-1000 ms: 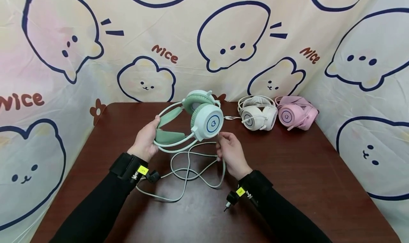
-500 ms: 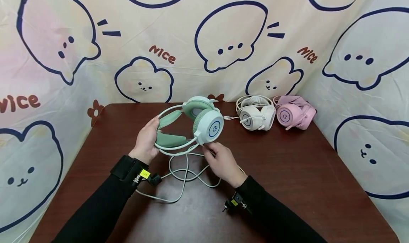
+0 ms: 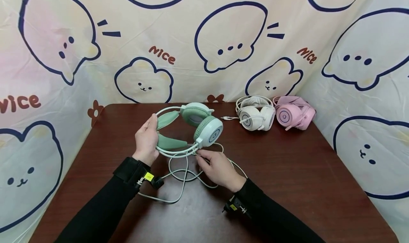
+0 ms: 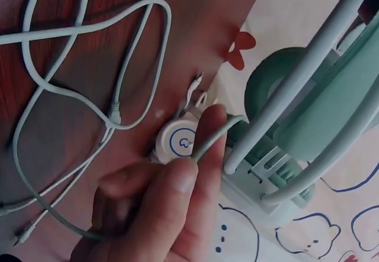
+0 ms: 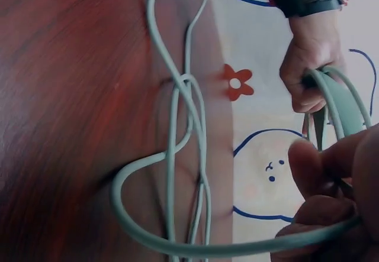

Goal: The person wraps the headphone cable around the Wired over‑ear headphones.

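Note:
My left hand (image 3: 146,140) grips a pair of mint-green and white headphones (image 3: 209,133) by the headband, with both ear cups pointing right above the table. Just below the nearer ear cup, my right hand (image 3: 220,166) pinches the thin green cable (image 4: 216,136) between thumb and index finger, close to where it meets the cup. The rest of the cable falls in loose loops onto the table below. Its split end shows two plugs (image 4: 25,233) in the left wrist view. The headband's far end is hidden behind my left fingers.
White headphones (image 3: 257,117) with their cable wrapped round them stand at the back right of the brown table (image 3: 287,186), a small plug (image 3: 227,118) sticking out leftward. Pink headphones (image 3: 295,114) stand beside them. A printed cloth (image 3: 179,26) hangs behind and at both sides.
My right hand has moved left, from beside the ear cup to beneath it, drawing part of the cable along. The headphones have tilted and dropped slightly; my left hand keeps its grip.

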Available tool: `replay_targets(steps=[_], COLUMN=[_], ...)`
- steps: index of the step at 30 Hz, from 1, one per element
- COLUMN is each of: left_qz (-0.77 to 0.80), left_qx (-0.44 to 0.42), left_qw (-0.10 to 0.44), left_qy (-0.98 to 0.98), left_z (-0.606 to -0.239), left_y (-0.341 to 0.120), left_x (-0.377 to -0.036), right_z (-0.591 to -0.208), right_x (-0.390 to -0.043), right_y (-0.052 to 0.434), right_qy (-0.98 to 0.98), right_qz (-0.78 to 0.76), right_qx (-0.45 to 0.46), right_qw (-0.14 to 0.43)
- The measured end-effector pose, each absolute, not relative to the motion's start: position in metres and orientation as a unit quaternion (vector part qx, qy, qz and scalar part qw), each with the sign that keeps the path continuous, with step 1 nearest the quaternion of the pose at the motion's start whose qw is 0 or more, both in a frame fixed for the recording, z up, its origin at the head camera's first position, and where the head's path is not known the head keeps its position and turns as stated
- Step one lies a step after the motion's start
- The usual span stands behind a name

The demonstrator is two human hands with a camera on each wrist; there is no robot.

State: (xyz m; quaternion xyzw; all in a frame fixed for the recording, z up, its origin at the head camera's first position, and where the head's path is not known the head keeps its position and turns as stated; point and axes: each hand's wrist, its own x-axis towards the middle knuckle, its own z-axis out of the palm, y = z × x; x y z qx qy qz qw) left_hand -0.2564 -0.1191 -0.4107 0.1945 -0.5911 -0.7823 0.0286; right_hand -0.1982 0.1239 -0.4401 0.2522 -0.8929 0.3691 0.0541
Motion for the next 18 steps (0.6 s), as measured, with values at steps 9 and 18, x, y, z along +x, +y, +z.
replay_targets(steps=[9, 18], left_qz=[-0.753, -0.739], left_qx=[0.160, 0.138], left_qw=[0.172, 0.230], left_qy=[-0.615, -0.617], left_z=[-0.408, -0.401], left_y=[-0.118, -0.125], left_x=[-0.256, -0.260], right_z=[-0.420, -0.388], right_x=[-0.199, -0.187], right_y=[0.129, 0.147], right_qy=[-0.866, -0.833], right_qz=[0.452, 0.477], right_qx=[0.210, 0.248], right_qw=[-0.047, -0.129])
